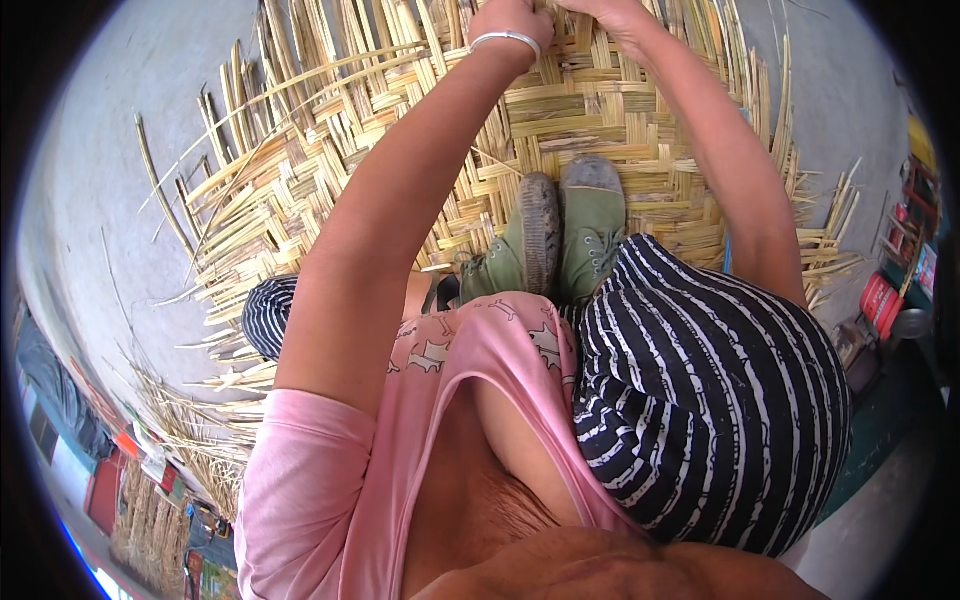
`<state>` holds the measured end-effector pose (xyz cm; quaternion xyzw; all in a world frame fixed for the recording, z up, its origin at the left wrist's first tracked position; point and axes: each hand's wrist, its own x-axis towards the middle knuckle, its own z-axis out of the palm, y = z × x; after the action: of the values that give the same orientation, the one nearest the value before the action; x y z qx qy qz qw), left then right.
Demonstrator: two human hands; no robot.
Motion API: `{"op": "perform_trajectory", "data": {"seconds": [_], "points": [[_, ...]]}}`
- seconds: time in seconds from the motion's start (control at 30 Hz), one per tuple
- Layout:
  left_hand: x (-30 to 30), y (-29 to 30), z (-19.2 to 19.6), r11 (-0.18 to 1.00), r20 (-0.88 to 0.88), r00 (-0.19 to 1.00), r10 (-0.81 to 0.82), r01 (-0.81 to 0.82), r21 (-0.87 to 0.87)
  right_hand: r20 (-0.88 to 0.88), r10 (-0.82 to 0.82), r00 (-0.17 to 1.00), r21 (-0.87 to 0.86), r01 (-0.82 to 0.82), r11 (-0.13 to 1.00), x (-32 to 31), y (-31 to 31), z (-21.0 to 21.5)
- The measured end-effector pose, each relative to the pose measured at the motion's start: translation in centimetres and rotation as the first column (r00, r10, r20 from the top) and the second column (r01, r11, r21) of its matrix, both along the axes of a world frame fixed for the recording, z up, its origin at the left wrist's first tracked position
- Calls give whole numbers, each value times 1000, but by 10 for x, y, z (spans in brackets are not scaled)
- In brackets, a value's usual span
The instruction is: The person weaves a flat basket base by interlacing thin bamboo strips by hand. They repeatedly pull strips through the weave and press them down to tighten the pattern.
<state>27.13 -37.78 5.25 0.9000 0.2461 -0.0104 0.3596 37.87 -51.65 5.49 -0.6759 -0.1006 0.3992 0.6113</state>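
Both hands worked close together at the far edge of the woven mat [600, 110]: the left hand [510, 20] and the right hand [610, 12] were pressed onto its strips, whether gripping one I could not tell. Good weaving there likely needed strips pushed tight and flat. The fingers were cut off by the picture's top edge.
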Motion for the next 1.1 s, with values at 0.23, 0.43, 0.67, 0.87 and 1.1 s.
{"op": "perform_trajectory", "data": {"seconds": [0.23,0.43,0.67,0.87,1.1], "points": [[-3,1,-7,972,-73,970,-234,235,5,-251,-183,950,115,217,969,-1,-31,-1],[-11,5,-30,965,194,981,-8,59,-256,-4,-362,932,-30,362,932,-12,-64,-30],[-42,-2,-13,951,119,961,-250,221,218,468,-205,859,-351,394,850,-36,-65,-35],[-27,2,15,807,-181,867,-464,498,316,144,-446,883,-68,458,886,-19,-85,-40],[0,-27,9,817,117,826,-552,507,275,-179,-504,845,79,523,849,5,-141,-33]]}}
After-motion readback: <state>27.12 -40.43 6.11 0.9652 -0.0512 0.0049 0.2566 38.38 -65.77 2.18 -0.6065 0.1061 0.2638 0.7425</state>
